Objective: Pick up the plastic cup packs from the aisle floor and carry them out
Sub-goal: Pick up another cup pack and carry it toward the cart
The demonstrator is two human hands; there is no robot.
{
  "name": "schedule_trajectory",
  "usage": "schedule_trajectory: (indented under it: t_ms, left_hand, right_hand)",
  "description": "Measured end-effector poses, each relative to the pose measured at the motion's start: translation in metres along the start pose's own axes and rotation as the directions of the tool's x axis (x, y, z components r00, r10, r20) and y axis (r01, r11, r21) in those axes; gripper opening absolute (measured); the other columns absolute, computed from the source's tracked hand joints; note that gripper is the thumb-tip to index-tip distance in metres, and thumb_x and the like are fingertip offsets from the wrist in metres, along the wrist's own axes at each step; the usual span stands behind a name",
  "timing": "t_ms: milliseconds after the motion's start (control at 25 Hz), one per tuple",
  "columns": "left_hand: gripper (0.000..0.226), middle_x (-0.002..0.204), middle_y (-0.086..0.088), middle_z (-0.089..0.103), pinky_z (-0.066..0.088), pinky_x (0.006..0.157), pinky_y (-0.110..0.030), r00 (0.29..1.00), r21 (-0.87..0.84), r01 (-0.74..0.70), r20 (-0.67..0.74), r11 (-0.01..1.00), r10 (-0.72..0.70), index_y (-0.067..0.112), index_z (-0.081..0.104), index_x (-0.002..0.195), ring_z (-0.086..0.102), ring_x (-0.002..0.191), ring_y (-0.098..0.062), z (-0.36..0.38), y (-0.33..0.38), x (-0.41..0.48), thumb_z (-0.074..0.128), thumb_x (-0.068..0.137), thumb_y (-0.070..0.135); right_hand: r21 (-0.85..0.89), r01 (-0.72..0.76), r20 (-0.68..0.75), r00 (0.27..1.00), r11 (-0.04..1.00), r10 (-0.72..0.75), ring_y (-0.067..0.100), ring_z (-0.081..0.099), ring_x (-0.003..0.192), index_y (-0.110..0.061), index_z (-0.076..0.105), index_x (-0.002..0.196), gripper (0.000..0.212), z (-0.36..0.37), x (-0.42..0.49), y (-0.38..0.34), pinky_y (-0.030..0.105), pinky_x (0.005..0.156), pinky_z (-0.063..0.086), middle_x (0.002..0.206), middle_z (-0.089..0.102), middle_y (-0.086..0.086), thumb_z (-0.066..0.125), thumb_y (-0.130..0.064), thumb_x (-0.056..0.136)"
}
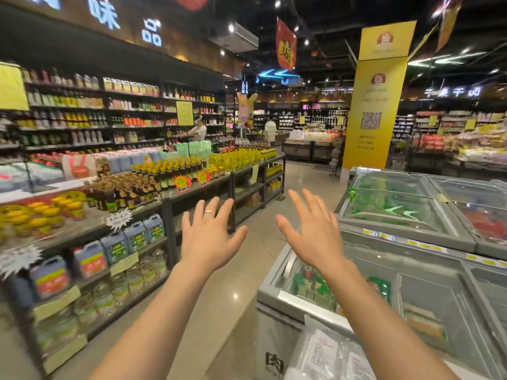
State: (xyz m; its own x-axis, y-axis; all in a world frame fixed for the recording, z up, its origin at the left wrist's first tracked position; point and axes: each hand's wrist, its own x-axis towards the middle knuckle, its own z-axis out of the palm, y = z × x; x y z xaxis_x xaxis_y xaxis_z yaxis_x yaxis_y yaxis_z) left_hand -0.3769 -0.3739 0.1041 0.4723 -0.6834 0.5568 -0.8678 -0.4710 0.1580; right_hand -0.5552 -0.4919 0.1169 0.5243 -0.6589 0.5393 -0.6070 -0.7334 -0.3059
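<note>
The left hand (211, 237) is held up over the aisle floor (219, 311). Its grip is wide open and nothing is touched. The right hand (312, 231) is spread just as wide, and nothing is held. So the picking up is judged not yet begun. A clear plastic pack (326, 355), maybe the cups, is seen low down beside the freezer (270, 319). Whether it lies on the floor cannot be told. Next, both hands should be lowered to it.

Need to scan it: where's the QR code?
Head view, right of centre: the QR code is on the yellow pillar, beyond the freezers.
</note>
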Motion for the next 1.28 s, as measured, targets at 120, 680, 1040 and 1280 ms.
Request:
schedule_trajectory:
  t_ms: [120,680,1040,1280]
  left_hand:
    - [0.073,0.162,0.0,0.021,0.011,0.119,-0.053,0.999,0.024,0.04,-0.017,0.999,-0.04,0.035,0.02,0.154,0.01,0.15,-0.027,-0.026,-0.057,-0.013,0.035,0.091,0.068]
    - [0.071,0.161,0.001,0.023,0.013,0.119,-0.053,0.918,0.207,0.395,-0.129,0.895,-0.375,0.035,0.023,0.153,0.013,0.149,-0.026,-0.111,-0.297,-0.087,0.033,0.09,0.068]
    - [0.076,0.159,-0.001,0.029,0.019,0.117,-0.054,0.805,0.375,0.59,-0.204,0.715,-0.557,0.034,0.028,0.152,0.017,0.149,-0.027,-0.121,-0.467,-0.081,0.028,0.085,0.071]
    - [0.072,0.161,0.0,0.025,0.018,0.118,-0.055,0.726,0.437,0.677,-0.264,0.593,-0.635,0.034,0.026,0.152,0.014,0.149,-0.027,-0.116,-0.569,-0.044,0.033,0.09,0.07]
  right_hand:
    - [0.043,0.046,0.007,0.999,0.998,-0.046,0.017,0.002,0.15,-0.039,0.012,0.154,0.067,0.017,0.0,-0.057,0.041,0.119,0.008,0.164,0.007,-0.005,0.03,-0.065,0.095]
    - [0.244,0.333,0.111,0.923,0.911,-0.367,0.019,0.004,0.15,-0.036,0.014,0.154,0.07,0.134,0.014,-0.312,0.042,0.12,0.01,0.164,0.009,-0.004,0.034,-0.065,0.094]
    - [0.417,0.484,0.142,0.801,0.769,-0.581,0.02,0.003,0.151,-0.036,0.012,0.155,0.07,0.271,0.073,-0.469,0.044,0.119,0.009,0.164,0.007,-0.004,0.031,-0.066,0.095]
    - [0.469,0.548,0.14,0.728,0.693,-0.671,0.023,0.004,0.151,-0.036,0.012,0.155,0.071,0.354,0.136,-0.559,0.046,0.12,0.012,0.164,0.007,-0.002,0.029,-0.068,0.094]
